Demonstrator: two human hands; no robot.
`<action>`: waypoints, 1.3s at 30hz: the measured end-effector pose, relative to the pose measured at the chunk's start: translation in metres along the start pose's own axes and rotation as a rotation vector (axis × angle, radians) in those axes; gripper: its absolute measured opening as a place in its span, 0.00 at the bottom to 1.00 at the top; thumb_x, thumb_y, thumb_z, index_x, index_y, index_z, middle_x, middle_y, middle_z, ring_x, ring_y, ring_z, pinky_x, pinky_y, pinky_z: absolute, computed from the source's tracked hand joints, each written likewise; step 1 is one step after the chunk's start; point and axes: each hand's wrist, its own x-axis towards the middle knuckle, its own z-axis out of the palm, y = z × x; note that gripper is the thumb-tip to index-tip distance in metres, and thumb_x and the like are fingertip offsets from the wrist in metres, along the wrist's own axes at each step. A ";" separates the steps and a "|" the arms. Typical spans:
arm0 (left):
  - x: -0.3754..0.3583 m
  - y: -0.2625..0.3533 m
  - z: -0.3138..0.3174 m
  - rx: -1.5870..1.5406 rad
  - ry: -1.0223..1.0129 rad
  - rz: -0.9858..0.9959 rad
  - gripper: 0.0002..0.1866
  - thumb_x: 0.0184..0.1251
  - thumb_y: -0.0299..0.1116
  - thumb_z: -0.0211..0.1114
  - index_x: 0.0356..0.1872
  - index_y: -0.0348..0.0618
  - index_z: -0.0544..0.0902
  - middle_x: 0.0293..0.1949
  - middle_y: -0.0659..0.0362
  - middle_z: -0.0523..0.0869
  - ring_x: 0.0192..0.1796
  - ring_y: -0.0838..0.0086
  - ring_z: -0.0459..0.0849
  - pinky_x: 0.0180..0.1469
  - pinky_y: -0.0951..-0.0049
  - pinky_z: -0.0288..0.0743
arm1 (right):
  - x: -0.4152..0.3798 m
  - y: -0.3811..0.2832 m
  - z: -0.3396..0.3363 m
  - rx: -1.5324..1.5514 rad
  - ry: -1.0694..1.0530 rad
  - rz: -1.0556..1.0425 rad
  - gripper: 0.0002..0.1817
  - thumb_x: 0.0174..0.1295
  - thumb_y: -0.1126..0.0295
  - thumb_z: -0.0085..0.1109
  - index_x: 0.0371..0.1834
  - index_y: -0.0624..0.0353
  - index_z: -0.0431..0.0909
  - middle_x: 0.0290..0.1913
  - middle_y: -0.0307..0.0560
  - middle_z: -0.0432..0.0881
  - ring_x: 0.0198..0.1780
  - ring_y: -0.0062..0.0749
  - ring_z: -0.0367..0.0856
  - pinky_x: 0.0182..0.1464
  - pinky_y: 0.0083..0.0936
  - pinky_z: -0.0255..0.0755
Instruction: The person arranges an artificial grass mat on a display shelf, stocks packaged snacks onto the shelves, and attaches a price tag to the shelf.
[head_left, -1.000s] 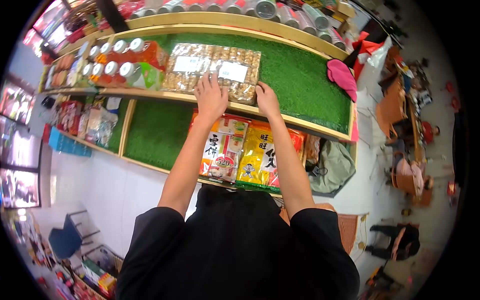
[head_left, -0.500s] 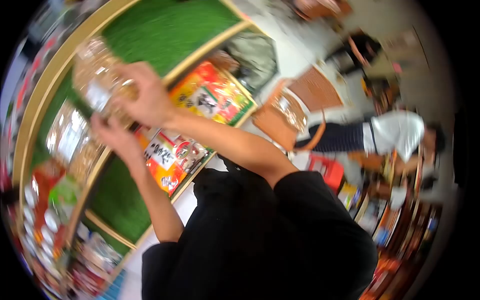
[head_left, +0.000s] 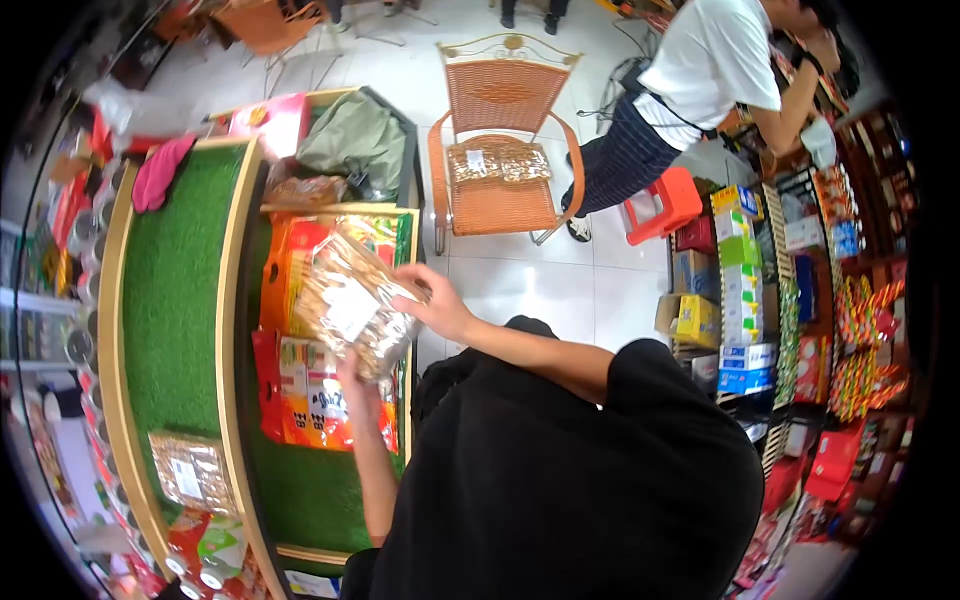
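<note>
Between my hands is a clear plastic pack of brown, stick-like food [head_left: 345, 308] with a white label, held tilted above the lower shelf. My right hand [head_left: 438, 305] grips its right edge, fingers bent over the film. At its lower end, my left hand [head_left: 360, 385] is closed on the near edge; some of its fingers are hidden by the pack. Beneath lie red and orange snack bags [head_left: 300, 395], partly covered. A similar clear pack [head_left: 192, 472] lies on the upper green-turf shelf [head_left: 175, 290] to the left.
A wicker chair [head_left: 500, 205] carries another clear pack [head_left: 498, 162]. A person in a white shirt [head_left: 715, 60] stands beyond it, near a red stool [head_left: 664, 204]. Boxed goods [head_left: 740, 290] line the right. Bottles [head_left: 212, 550] stand at lower left; a pink cloth [head_left: 162, 172] hangs over the shelf edge.
My view has turned. The pack has moved from over the upper turf shelf, beside a similar pack, to above the snack bags closer to me. Both hands remain on it.
</note>
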 end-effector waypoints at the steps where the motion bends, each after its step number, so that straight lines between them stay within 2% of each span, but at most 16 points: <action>1: 0.000 -0.017 0.011 -0.026 -0.018 -0.098 0.30 0.62 0.44 0.57 0.62 0.42 0.63 0.57 0.54 0.72 0.57 0.67 0.72 0.59 0.64 0.65 | -0.015 0.016 -0.022 -0.029 0.017 0.067 0.24 0.53 0.66 0.64 0.51 0.63 0.69 0.45 0.46 0.76 0.48 0.26 0.73 0.52 0.24 0.66; 4: 0.004 -0.072 0.034 0.016 -0.046 -0.286 0.25 0.61 0.42 0.58 0.57 0.41 0.68 0.50 0.57 0.78 0.53 0.67 0.75 0.55 0.64 0.69 | -0.042 0.065 -0.094 -0.161 0.004 0.511 0.24 0.53 0.63 0.64 0.49 0.62 0.68 0.40 0.49 0.77 0.42 0.28 0.75 0.45 0.23 0.69; 7: 0.007 -0.108 0.060 0.068 -0.041 -0.460 0.26 0.60 0.44 0.58 0.58 0.43 0.68 0.51 0.56 0.77 0.53 0.65 0.75 0.56 0.61 0.68 | -0.055 0.087 -0.150 -0.111 -0.030 0.696 0.25 0.53 0.59 0.63 0.48 0.61 0.67 0.36 0.50 0.78 0.36 0.29 0.76 0.38 0.23 0.70; 10: 0.005 -0.129 0.113 0.154 -0.027 -0.449 0.28 0.60 0.46 0.57 0.59 0.43 0.66 0.55 0.54 0.75 0.55 0.63 0.73 0.58 0.58 0.66 | -0.073 0.108 -0.193 -0.216 0.084 0.450 0.26 0.53 0.57 0.62 0.49 0.61 0.67 0.33 0.49 0.78 0.32 0.28 0.76 0.31 0.23 0.70; 14: 0.020 -0.150 0.182 0.327 -0.209 -0.501 0.28 0.61 0.46 0.57 0.59 0.42 0.65 0.54 0.54 0.75 0.54 0.63 0.74 0.55 0.62 0.68 | -0.093 0.097 -0.267 -0.027 0.237 0.522 0.26 0.49 0.56 0.62 0.47 0.60 0.68 0.37 0.52 0.78 0.35 0.35 0.77 0.38 0.28 0.70; 16: 0.033 -0.157 0.213 0.425 -0.298 -0.497 0.29 0.62 0.45 0.57 0.60 0.40 0.64 0.53 0.54 0.75 0.52 0.64 0.76 0.52 0.65 0.70 | -0.108 0.103 -0.295 0.142 0.360 0.629 0.26 0.51 0.56 0.62 0.48 0.59 0.67 0.34 0.47 0.77 0.31 0.28 0.76 0.29 0.22 0.71; 17: 0.033 -0.160 0.233 0.668 -0.300 -0.464 0.31 0.62 0.43 0.58 0.62 0.38 0.59 0.54 0.51 0.74 0.54 0.65 0.74 0.53 0.67 0.69 | -0.117 0.111 -0.303 0.157 0.354 0.639 0.26 0.51 0.56 0.62 0.48 0.59 0.67 0.34 0.47 0.77 0.31 0.28 0.76 0.29 0.22 0.71; 18: 0.032 -0.166 0.245 0.906 -0.298 -0.434 0.34 0.63 0.41 0.59 0.64 0.37 0.55 0.56 0.48 0.73 0.56 0.66 0.73 0.55 0.68 0.68 | -0.126 0.124 -0.311 0.239 0.372 0.727 0.24 0.54 0.56 0.58 0.49 0.59 0.67 0.37 0.47 0.77 0.34 0.28 0.76 0.33 0.23 0.71; 21: 0.045 -0.211 0.249 0.949 -0.464 -0.337 0.33 0.63 0.34 0.60 0.63 0.35 0.53 0.50 0.44 0.76 0.46 0.67 0.80 0.43 0.73 0.75 | -0.141 0.130 -0.338 0.353 0.337 0.903 0.20 0.60 0.59 0.47 0.50 0.62 0.69 0.44 0.49 0.75 0.47 0.28 0.73 0.45 0.26 0.69; 24: 0.046 -0.226 0.253 0.975 -0.536 -0.434 0.35 0.61 0.38 0.62 0.62 0.32 0.54 0.46 0.48 0.78 0.42 0.71 0.79 0.39 0.76 0.73 | -0.154 0.172 -0.340 0.208 0.487 0.891 0.20 0.61 0.61 0.44 0.49 0.65 0.71 0.45 0.49 0.76 0.46 0.28 0.74 0.45 0.25 0.68; 25: 0.050 -0.225 0.255 0.960 -0.533 -0.441 0.35 0.61 0.38 0.62 0.62 0.32 0.54 0.46 0.48 0.78 0.42 0.71 0.79 0.39 0.76 0.73 | -0.158 0.180 -0.344 0.297 0.412 0.873 0.21 0.62 0.61 0.44 0.50 0.68 0.71 0.46 0.49 0.77 0.44 0.29 0.75 0.45 0.25 0.69; 27: 0.073 -0.224 0.256 1.129 -0.565 -0.650 0.29 0.61 0.43 0.61 0.56 0.34 0.63 0.40 0.54 0.79 0.37 0.75 0.78 0.35 0.78 0.72 | -0.156 0.181 -0.342 0.263 0.449 0.910 0.22 0.63 0.60 0.45 0.50 0.69 0.71 0.45 0.49 0.78 0.44 0.29 0.76 0.46 0.24 0.69; 30: 0.117 -0.225 0.253 1.035 -0.577 -0.784 0.23 0.60 0.46 0.59 0.48 0.37 0.71 0.33 0.59 0.79 0.31 0.78 0.76 0.29 0.80 0.69 | -0.135 0.179 -0.337 0.262 0.570 0.927 0.24 0.65 0.57 0.47 0.47 0.72 0.72 0.42 0.51 0.79 0.41 0.29 0.78 0.45 0.25 0.71; 33: 0.180 -0.227 0.244 0.997 -0.649 -0.734 0.19 0.60 0.44 0.57 0.43 0.39 0.75 0.29 0.62 0.79 0.25 0.79 0.74 0.24 0.79 0.66 | -0.092 0.172 -0.331 0.032 0.503 0.929 0.23 0.65 0.58 0.48 0.46 0.73 0.73 0.40 0.51 0.80 0.39 0.30 0.79 0.44 0.26 0.73; 36: 0.238 -0.217 0.244 0.920 -0.781 -0.722 0.17 0.60 0.42 0.55 0.42 0.39 0.76 0.28 0.62 0.79 0.26 0.79 0.75 0.24 0.79 0.67 | -0.049 0.194 -0.332 0.386 0.612 0.834 0.21 0.64 0.60 0.50 0.47 0.71 0.73 0.41 0.50 0.80 0.40 0.31 0.79 0.45 0.28 0.73; 39: 0.283 -0.197 0.240 0.696 -0.524 -0.664 0.21 0.60 0.44 0.56 0.50 0.40 0.72 0.37 0.58 0.79 0.35 0.74 0.78 0.33 0.74 0.72 | 0.013 0.190 -0.310 0.489 0.696 0.869 0.20 0.63 0.63 0.52 0.53 0.67 0.69 0.48 0.48 0.78 0.49 0.32 0.77 0.52 0.30 0.71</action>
